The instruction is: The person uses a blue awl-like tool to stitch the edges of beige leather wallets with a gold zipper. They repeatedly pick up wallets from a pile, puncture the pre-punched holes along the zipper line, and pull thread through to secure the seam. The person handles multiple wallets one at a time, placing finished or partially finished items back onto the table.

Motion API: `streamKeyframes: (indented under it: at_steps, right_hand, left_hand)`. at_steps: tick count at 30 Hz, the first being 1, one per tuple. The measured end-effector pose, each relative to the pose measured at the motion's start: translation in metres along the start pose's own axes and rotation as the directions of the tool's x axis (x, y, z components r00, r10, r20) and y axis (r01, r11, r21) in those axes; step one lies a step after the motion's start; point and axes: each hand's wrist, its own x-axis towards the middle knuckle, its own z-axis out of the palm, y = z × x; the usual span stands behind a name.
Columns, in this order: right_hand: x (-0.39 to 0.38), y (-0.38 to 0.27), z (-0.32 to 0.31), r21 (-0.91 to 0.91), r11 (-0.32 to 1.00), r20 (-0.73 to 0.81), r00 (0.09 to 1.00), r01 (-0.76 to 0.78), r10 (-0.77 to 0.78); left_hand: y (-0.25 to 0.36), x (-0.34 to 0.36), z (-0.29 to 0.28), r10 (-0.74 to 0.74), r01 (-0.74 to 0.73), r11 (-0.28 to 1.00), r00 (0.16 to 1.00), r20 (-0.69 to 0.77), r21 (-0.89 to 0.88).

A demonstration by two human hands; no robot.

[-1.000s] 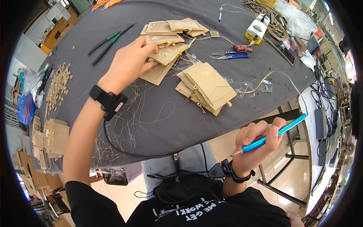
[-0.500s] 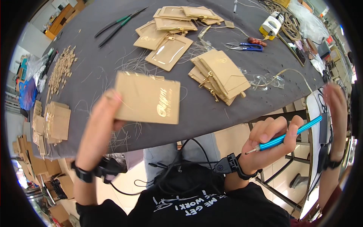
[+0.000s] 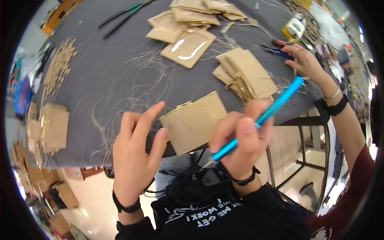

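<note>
A beige card holder (image 3: 195, 122) with a gold metal clasp on its edge lies at the front of the table between my hands. My left hand (image 3: 138, 150) is beside its left edge, fingers spread and holding nothing. My right hand (image 3: 245, 136) is closed round a shiny blue pen-shaped tool (image 3: 282, 100) with a thin metal tip pointing down and left. That hand is blurred and hangs over the card holder's lower right corner. To the right of the holder rests a stack of beige zippered pieces (image 3: 254, 72).
More beige card holders (image 3: 190, 46) are piled at the back. Green-handled pliers (image 3: 124, 18) lie back left, near many small beige bits (image 3: 60, 66). Stacked beige pieces (image 3: 55, 126) stand at the left edge. A co-worker's hand (image 3: 306, 64) reaches toward blue thread snips (image 3: 276, 51). Loose threads litter the cloth.
The card holder has gone from my left hand down onto the table, its face turned. My left hand has let go. My right hand with the tool has swung left and up over the table. A co-worker's hand has reached in.
</note>
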Motion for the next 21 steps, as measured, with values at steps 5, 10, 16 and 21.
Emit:
streamKeyframes:
  at_steps: [5, 10, 16, 21]
  right_hand:
    - [0.013, 0.011, 0.016, -0.065, 0.997, 0.04, 0.998, -0.049, 0.052]
    - [0.019, 0.017, 0.015, -0.077, 0.986, 0.04, 0.987, -0.151, 0.154]
    - [0.021, 0.029, 0.019, -0.233, 0.94, -0.001, 0.967, -0.248, 0.255]
    - [0.017, 0.041, 0.024, -0.308, 0.941, 0.046, 0.986, -0.137, 0.159]
  left_hand:
    - [-0.008, -0.006, 0.011, -0.088, 0.087, 0.996, 0.994, -0.06, -0.018]
    - [-0.02, -0.01, 0.03, -0.046, 0.025, 0.996, 0.97, -0.237, -0.09]
    - [-0.026, -0.004, 0.029, -0.06, 0.014, 0.987, 0.957, -0.285, -0.16]
    - [-0.038, -0.003, 0.026, -0.07, 0.02, 0.982, 0.961, -0.267, -0.187]
